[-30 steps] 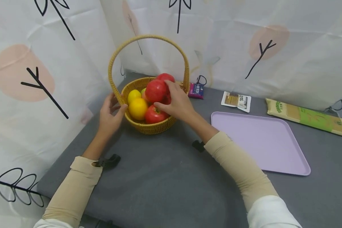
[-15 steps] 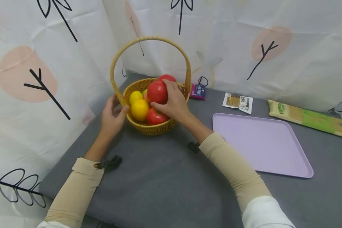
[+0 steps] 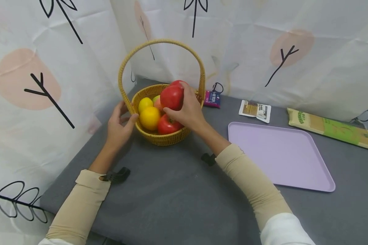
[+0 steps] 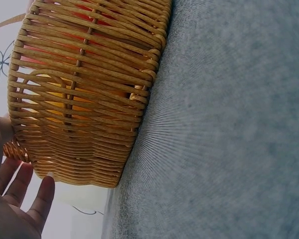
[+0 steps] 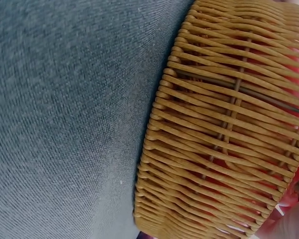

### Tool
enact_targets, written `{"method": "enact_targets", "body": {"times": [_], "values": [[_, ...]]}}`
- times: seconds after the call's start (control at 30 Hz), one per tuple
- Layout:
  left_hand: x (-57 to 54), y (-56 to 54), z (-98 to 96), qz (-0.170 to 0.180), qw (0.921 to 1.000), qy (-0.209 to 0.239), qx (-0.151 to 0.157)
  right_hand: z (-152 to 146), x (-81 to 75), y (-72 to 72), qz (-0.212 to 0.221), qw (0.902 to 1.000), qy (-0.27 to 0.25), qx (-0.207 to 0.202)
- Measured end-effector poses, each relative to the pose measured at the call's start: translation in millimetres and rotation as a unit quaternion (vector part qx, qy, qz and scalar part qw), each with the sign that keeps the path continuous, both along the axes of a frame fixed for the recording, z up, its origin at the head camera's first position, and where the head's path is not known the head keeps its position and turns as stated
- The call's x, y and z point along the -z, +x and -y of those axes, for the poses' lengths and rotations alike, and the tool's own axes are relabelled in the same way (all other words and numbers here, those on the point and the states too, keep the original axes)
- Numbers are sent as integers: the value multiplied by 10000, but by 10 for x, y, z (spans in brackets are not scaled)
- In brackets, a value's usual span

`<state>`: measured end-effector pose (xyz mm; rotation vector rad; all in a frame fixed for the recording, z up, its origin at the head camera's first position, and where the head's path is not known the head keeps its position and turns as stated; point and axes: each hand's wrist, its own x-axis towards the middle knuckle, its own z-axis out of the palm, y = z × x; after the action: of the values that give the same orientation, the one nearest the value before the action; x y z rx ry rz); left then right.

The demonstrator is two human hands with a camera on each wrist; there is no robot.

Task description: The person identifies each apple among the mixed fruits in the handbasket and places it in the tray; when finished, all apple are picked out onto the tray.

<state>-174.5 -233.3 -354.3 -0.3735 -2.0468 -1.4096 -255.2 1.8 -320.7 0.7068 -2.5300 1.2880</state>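
Note:
At the back left of the table stands a yellow wicker basket with a tall hoop handle. My left hand holds its left side where the handle meets the rim, thumb at the rim. In the left wrist view, fingers spread beside the wicker wall. My right hand grips a round red fruit between thumb and fingers, over the other fruit. Below it lies another red fruit with a brownish crown. A large yellow fruit and a lemon sit to the left.
A lilac tray lies right of the basket on the grey table. Behind it are a white-and-brown packet and a long green-and-tan package. A small purple packet lies beside the basket. A patterned curtain hangs behind.
The red fruit in my right hand has shifted slightly right and turned a little, exposing more of the fruit beneath. My left hand stays at the basket's left side.

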Motion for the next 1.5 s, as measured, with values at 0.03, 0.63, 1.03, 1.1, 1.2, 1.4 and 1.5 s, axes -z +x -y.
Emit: {"method": "enact_targets", "body": {"times": [0.03, 0.63, 1.03, 1.1, 1.2, 1.4, 1.5], "values": [[0, 1, 2, -5, 10000, -13, -2, -7, -2, 1, 0, 10000, -41, 10], [-24, 19, 22, -42, 9999, -128, -24, -177, -171, 85, -475, 9988, 56, 71], [-15, 24, 27, -45, 9998, -186, -5, -397, -271, 164, -1083, 9927, 507, -183], [-15, 25, 25, -49, 9999, -158, -10, -438, -282, 180, -1167, 9914, 557, -200], [-14, 22, 23, -70, 9999, -97, -12, -503, -287, 206, -1147, 9916, 572, -159], [-13, 20, 22, -37, 9999, -121, -27, -669, -281, 280, -938, 9945, 462, 17], [-10, 18, 18, -16, 9999, -143, -41, -767, -275, 311, -874, 9955, 363, 74]]}}
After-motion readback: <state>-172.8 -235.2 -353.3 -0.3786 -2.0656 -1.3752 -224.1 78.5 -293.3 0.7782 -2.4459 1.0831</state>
